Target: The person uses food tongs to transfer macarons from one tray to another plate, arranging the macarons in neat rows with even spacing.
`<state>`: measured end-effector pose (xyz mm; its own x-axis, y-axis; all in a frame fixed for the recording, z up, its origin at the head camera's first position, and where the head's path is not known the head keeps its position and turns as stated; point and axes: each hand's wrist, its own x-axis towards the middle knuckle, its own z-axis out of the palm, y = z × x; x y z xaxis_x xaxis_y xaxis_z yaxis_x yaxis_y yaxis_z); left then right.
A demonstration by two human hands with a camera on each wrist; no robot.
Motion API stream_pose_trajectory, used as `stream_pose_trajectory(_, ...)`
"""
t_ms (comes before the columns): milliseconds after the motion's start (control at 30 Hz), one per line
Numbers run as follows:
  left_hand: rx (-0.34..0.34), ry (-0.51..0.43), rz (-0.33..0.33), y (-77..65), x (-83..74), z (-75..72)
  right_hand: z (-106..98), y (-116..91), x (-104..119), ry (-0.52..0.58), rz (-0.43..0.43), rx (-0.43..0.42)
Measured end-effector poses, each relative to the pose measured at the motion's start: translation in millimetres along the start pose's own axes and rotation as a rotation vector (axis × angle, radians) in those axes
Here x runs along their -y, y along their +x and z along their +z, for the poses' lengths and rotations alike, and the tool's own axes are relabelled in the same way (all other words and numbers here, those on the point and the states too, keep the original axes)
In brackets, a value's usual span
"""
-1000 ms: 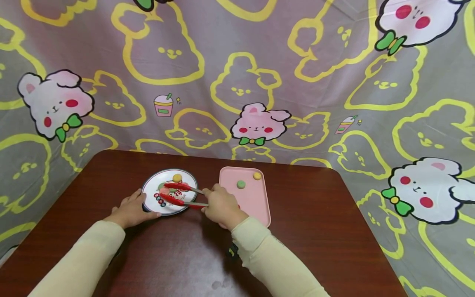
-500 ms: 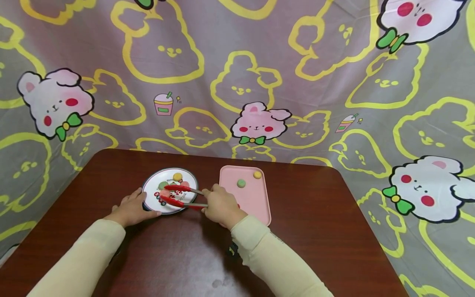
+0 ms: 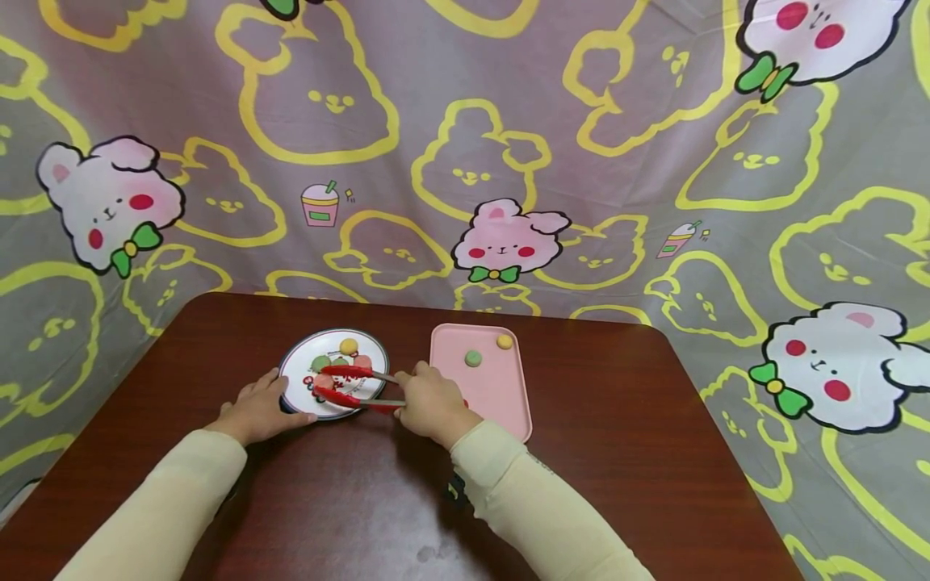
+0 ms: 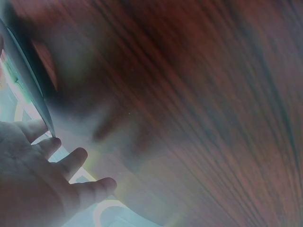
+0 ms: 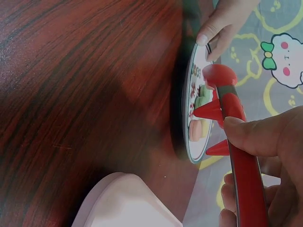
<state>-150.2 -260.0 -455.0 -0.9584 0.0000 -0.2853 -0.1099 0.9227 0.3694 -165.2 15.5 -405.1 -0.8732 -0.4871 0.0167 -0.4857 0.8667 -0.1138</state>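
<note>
The white round plate (image 3: 294, 401) carries green, yellow and pink macarons. My left hand (image 3: 256, 410) rests against its left rim, thumb along the front side; in the left wrist view its fingers (image 4: 71, 163) are spread near the plate's edge. My right hand (image 3: 436, 405) grips red tongs (image 3: 341, 399) that reach over the plate from the right. Between the parted tong tips lies a pink macaron (image 3: 323, 381). Behind the tongs sit another pink macaron (image 3: 362, 361), a green macaron (image 3: 320, 363) and a yellow macaron (image 3: 349, 346).
A pink rectangular tray (image 3: 501, 395) lies right of the plate, partly hidden by my right hand. On it are a green macaron (image 3: 474, 358) and a yellow macaron (image 3: 504, 341). The brown wooden table (image 3: 603, 420) ends at a patterned cloth (image 3: 617, 186) behind.
The tong tips have spread slightly apart around the pink macaron, the near arm shifting toward the plate's front. My left hand and the plate stay put.
</note>
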Motion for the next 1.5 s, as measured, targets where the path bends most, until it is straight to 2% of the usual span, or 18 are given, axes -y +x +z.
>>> stream_pose_trajectory(933,0.004,0.002,-0.007,0.9,-1.3,-0.1,5,8,7,-0.046,-0.016,0.021)
stream_pose_trajectory(1500,0.013,0.001,-0.021,0.0,-2.5,-1.7,5,12,10,-0.055,0.017,0.062)
